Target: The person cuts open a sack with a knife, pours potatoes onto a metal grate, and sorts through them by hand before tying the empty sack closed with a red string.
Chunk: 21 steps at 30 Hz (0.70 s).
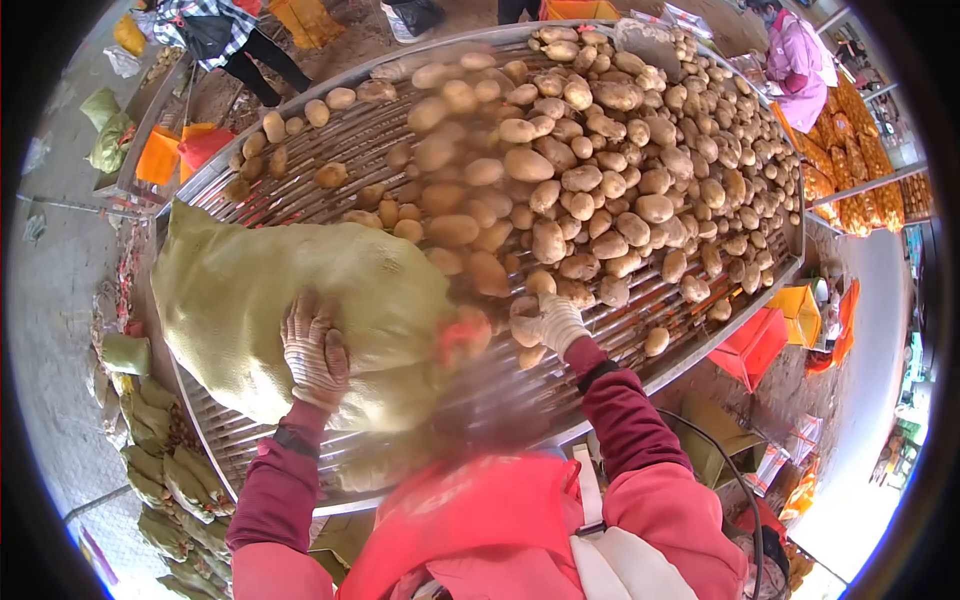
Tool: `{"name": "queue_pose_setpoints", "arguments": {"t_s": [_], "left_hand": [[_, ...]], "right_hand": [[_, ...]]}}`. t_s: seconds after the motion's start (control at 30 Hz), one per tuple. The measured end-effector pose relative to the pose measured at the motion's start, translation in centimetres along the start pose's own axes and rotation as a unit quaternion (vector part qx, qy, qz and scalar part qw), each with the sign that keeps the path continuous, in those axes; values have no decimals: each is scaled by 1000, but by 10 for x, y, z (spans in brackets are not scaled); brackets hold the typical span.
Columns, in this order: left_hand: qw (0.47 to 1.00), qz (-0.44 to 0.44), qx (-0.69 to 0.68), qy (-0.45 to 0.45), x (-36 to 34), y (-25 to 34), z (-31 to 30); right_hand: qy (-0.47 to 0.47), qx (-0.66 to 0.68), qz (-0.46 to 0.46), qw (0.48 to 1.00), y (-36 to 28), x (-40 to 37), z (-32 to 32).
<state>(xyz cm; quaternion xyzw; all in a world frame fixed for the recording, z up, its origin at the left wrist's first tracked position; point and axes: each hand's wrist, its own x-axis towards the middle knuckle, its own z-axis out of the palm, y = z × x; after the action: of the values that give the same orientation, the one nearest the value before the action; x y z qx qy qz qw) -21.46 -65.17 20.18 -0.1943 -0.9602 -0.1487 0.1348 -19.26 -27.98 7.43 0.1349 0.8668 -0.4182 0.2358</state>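
Observation:
A large, full yellow-green woven sack (390, 270) lies on the left part of a slatted metal sorting table (375, 135). My left hand (318, 350), in a soiled knit glove, lies on top of the sack with its fingers flat against it. At the middle of the slats my right hand (558, 325), gloved the same way, curls around a potato (525, 320). Many loose potatoes (655, 208) cover the middle and right of the table. A streak of potatoes just left of my right hand is blurred. Near the sack's right end a red patch is smeared too.
The table has a raised metal rim (690, 375). Beyond its right end a person in pink (797, 70) stands by orange net bags (850, 165). Another person (215, 40) is at the far left. Red (750, 348) and yellow bags (797, 312) hang at the right. Green sacks (180, 480) are piled at lower left.

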Motion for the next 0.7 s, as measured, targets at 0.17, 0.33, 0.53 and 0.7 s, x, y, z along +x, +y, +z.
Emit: {"name": "queue_pose_setpoints", "arguments": {"t_s": [0.17,0.33,0.53,0.7], "left_hand": [[1000,-1,1,1,0,1,0],[1000,-2,6,5,2,2,1],[999,-6,29,-19,-2,-1,2],[1000,-13,18,-12,0,2,1]], "right_hand": [[102,154,-74,980,51,-17,1],[160,187,8,969,59,17,-41],[128,531,59,835,40,97,-61],[-182,-547,-106,810,15,117,-50]]}}
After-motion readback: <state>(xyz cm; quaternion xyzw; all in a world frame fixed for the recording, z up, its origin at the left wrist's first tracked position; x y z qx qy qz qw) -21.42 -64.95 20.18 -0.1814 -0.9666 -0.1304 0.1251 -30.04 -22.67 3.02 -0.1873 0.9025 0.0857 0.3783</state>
